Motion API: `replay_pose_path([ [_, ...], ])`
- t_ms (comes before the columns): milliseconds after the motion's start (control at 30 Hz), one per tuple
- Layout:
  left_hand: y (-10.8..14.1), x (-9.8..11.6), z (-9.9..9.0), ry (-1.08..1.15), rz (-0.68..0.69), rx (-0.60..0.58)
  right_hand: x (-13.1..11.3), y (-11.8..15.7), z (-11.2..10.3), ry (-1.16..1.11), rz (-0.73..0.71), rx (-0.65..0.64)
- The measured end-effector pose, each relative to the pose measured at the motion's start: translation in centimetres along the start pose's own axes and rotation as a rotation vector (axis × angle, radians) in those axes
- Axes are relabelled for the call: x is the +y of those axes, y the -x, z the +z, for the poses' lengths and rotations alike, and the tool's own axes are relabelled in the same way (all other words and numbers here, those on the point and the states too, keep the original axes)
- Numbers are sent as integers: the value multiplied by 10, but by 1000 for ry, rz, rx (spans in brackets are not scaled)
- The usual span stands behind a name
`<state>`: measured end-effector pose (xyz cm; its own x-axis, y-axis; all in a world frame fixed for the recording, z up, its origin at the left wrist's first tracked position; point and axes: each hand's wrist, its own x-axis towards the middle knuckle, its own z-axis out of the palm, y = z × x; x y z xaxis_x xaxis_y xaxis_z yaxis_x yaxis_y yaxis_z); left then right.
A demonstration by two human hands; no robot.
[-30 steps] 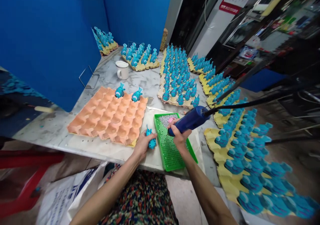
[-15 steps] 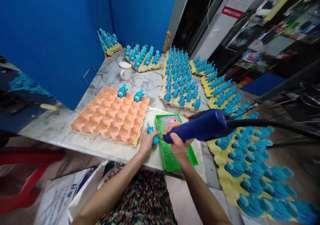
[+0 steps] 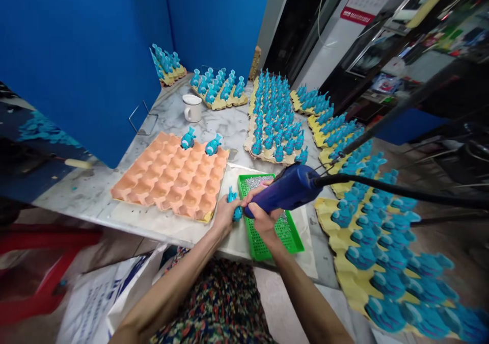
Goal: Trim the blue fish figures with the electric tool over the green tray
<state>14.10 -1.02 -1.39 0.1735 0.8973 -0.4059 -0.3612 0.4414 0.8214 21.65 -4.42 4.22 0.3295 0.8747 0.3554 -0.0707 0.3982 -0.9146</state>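
Observation:
My left hand (image 3: 224,213) is closed around a small blue toy figure (image 3: 231,195), whose top pokes out above the fingers. My right hand (image 3: 265,222) grips a dark blue electric screwdriver (image 3: 286,188), its front end pointing left at the toy. Fingers of both hands meet there, so I cannot see the tip's contact. Under the right hand lies a green perforated tray (image 3: 296,238) with small silver screws (image 3: 252,182) at its far end. To the left, an orange egg tray (image 3: 168,178) carries two blue toy figures (image 3: 187,138).
A white mug (image 3: 191,108) stands behind the orange tray. Several more egg trays full of blue figures (image 3: 273,109) fill the back and right (image 3: 355,270). The screwdriver's black cable (image 3: 382,183) runs off rightward. A blue panel (image 3: 95,53) borders the table at left.
The screwdriver and my right hand have moved left, closer to the toy in my left hand. The pink thing in the green tray is now mostly hidden.

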Motion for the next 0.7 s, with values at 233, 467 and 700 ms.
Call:
replay_pose_path([
  [233, -4, 10, -15, -230, -373, -397, -17, -13, -7, -182, 114, -304],
  [467, 1, 5, -19, -32, -238, -256, -14, -26, -24, 63, 20, 8],
  [700, 2, 0, -18, 3, -225, -172, 9, -16, -34, 115, 41, 136],
])
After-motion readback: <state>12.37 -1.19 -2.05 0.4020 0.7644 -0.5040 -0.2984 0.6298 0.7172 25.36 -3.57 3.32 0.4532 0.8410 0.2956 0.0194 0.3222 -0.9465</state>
